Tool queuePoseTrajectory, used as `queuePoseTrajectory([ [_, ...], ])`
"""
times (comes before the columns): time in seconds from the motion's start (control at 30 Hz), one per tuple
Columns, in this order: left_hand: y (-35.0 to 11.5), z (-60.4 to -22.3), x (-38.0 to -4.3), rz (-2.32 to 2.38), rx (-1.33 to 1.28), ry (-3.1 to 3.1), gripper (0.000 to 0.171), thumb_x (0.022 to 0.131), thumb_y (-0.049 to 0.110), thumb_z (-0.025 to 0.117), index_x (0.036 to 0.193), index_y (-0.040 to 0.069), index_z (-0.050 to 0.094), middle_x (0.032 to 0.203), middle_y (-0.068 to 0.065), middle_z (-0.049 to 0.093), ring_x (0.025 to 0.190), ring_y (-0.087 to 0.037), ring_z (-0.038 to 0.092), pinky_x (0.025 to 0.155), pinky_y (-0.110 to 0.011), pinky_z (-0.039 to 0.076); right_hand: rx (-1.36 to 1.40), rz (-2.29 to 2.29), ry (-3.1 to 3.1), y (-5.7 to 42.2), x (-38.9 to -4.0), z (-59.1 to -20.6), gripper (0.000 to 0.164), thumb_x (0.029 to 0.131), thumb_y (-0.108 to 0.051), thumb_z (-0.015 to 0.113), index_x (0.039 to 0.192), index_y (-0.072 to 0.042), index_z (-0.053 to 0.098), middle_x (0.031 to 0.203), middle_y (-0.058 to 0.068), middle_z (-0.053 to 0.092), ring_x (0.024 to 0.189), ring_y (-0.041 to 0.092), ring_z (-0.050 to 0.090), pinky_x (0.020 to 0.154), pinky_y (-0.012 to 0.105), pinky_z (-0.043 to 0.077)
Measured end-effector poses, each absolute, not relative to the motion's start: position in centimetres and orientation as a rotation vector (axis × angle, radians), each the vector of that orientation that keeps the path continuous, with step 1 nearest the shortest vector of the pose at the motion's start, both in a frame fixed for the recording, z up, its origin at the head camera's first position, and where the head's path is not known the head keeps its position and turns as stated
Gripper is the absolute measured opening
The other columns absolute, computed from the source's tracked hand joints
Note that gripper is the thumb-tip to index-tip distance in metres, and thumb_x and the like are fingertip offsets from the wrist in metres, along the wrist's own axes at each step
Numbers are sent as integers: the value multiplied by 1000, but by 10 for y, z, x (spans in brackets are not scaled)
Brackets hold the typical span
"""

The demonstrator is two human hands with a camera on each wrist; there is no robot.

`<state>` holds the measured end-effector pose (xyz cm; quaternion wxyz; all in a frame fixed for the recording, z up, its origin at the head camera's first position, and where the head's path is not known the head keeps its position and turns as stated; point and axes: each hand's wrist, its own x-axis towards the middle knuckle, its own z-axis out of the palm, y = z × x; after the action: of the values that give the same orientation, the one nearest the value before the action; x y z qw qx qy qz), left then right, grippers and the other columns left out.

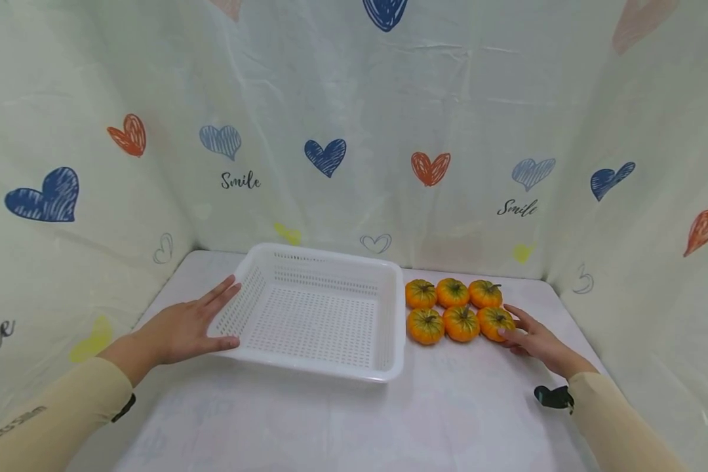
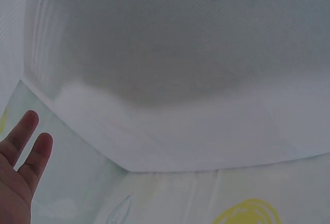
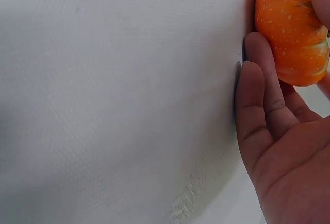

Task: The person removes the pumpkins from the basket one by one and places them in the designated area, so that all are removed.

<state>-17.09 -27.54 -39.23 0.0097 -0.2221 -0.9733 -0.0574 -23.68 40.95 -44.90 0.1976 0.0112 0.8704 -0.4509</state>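
Observation:
A white perforated plastic basket (image 1: 307,377) stands on the left and middle of the table, nothing inside it. My left hand (image 1: 183,328) is at its left side, fingers spread and straight, thumb and fingertips over the rim. Two of that hand's fingers (image 2: 38,154) show in the left wrist view. Right of the basket, small orange pumpkins sit in two rows. My right hand (image 1: 537,341) pinches the front-row pumpkin farthest right (image 1: 495,321) between thumb and fingers. In the right wrist view, this pumpkin (image 3: 289,28) has the thumb on one side and fingers along the other.
Beside the held one are a front middle pumpkin (image 1: 461,324) and a front left pumpkin (image 1: 425,326), close to the basket's right wall. The back row includes a pumpkin (image 1: 485,294) right behind the held one. Curtains (image 1: 354,98) printed with hearts enclose the white table (image 1: 448,413).

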Motion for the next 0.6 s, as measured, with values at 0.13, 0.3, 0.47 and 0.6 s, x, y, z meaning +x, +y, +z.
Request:
queuePoseTrajectory([
  [0.13, -272, -393, -169, -182, -687, -3049, 101, 88, 72, 55, 160, 12, 17, 167, -6, 9, 109, -42, 63, 88, -58, 51, 53, -1238, 2447, 412, -235, -450, 99, 94, -48, 65, 160, -9, 2, 153, 37, 13, 105, 28, 61, 98, 45, 50],
  [0.3, -269, -393, -166, -195, -684, -3056, 102, 87, 72, 55, 160, 13, 16, 167, -6, 9, 109, -42, 63, 88, -59, 50, 71, -1237, 2431, 414, -229, -451, 98, 96, -48, 63, 159, -7, 1, 154, 37, 12, 108, 28, 60, 103, 51, 44],
  [0.47, -269, -389, -166, -206, -702, -3043, 101, 88, 70, 57, 160, 13, 17, 167, -7, 10, 110, -41, 63, 84, -55, 52, 70, -1233, 2433, 415, -223, -449, 96, 97, -46, 62, 159, -6, 0, 154, 37, 13, 111, 31, 59, 104, 53, 43],
  [0.6, -268, -389, -167, -240, -676, -3068, 101, 88, 69, 58, 161, 14, 15, 167, -7, 9, 117, -42, 59, 80, -50, 54, 44, -1219, 2443, 418, -221, -446, 95, 98, -45, 61, 159, -5, -1, 154, 37, 16, 113, 33, 60, 103, 53, 44],
])
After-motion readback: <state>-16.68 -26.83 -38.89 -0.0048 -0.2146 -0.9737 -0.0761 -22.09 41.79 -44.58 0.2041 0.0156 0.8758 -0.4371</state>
